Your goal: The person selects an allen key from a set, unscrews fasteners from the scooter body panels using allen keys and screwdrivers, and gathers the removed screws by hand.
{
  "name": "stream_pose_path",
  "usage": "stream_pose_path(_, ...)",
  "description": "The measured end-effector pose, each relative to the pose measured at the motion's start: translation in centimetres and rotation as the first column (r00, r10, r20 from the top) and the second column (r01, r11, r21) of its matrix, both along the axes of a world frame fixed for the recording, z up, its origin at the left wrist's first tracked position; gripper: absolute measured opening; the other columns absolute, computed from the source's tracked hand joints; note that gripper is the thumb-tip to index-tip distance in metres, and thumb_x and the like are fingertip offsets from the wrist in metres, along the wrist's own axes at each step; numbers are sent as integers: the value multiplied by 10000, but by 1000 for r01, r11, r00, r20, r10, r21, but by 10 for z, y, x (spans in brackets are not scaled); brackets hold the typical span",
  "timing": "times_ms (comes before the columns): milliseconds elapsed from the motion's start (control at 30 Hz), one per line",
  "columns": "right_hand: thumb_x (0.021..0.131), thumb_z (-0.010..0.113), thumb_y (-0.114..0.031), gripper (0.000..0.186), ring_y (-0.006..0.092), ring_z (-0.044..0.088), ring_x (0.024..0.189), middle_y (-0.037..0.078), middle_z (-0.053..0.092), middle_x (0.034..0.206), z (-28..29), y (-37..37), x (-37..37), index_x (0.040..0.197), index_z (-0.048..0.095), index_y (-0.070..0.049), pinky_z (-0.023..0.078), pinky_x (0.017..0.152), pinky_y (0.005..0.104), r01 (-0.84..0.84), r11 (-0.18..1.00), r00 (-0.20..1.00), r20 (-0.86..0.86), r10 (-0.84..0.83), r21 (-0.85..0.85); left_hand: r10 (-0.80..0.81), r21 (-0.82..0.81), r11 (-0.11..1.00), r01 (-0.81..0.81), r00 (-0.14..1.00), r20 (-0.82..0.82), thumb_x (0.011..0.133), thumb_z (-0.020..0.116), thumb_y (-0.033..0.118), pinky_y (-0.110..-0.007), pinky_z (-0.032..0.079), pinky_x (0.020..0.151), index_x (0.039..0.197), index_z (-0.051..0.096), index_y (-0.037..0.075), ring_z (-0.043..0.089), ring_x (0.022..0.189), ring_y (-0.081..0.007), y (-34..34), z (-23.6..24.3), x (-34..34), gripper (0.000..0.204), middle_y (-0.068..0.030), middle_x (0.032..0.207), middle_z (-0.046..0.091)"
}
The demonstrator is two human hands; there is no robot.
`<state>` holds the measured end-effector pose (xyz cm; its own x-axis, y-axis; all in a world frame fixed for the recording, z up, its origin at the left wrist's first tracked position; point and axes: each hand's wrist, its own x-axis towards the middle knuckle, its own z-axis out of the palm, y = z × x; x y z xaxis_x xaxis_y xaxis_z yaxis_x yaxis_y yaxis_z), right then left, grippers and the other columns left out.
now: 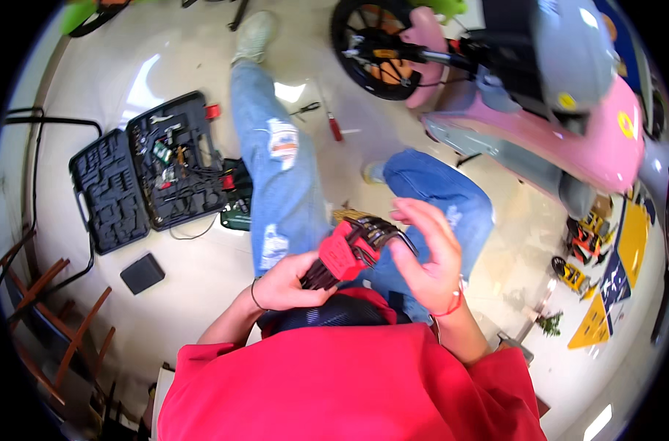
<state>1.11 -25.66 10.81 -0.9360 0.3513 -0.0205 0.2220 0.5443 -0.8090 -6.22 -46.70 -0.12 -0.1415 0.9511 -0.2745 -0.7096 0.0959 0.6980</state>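
In front of my lap, my left hand [294, 283] is closed around a hex key set [343, 253], a red plastic holder with several dark keys in it. The bent ends of the keys point up and to the right. Beside those ends is my right hand [430, 257], its thumb and fingers apart. The thumb lies close to a curved key end; whether it touches cannot be made out. Beyond my legs, a red-handled screwdriver [335, 129] and dark pliers [306, 108] lie on the floor.
To the left lies an open black tool case [110, 192] with loose tools, beside a small black box [142, 273]. A pink electric scooter [526, 140] stands at the far right. Brown wooden chair legs [73, 334] are at the lower left. A small potted plant [549, 323] is at the right.
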Motion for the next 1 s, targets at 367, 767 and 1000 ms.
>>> stream_pose_path(367,755,681,49,257,278,676,879,115,702,1006,31,25,110,1000,652,-25,539,757,336,38,990,987,-159,-15,138,-297,118,950,289,954,53,901,660,346,-276,527,710,1238,455,-16,645,804,-164,53,55,54,536,-151,1035,634)
stream_pose_path(767,816,672,-1,180,254,696,815,114,705,906,42,37,199,994,666,-30,543,713,301,53,981,978,-190,-89,-185,-349,-281,928,244,831,-432,690,866,175,-227,494,562,1127,543,-7,589,639,-74,97,132,109,573,-21,821,611)
stream_pose_path(1000,922,555,0,179,141,660,825,155,696,962,43,97,273,1092,597,33,530,775,260,276,768,781,-330,-530,-578,-470,-388,862,327,802,-368,714,847,108,-238,482,516,1059,535,-16,587,572,-90,101,154,120,481,-35,746,615)
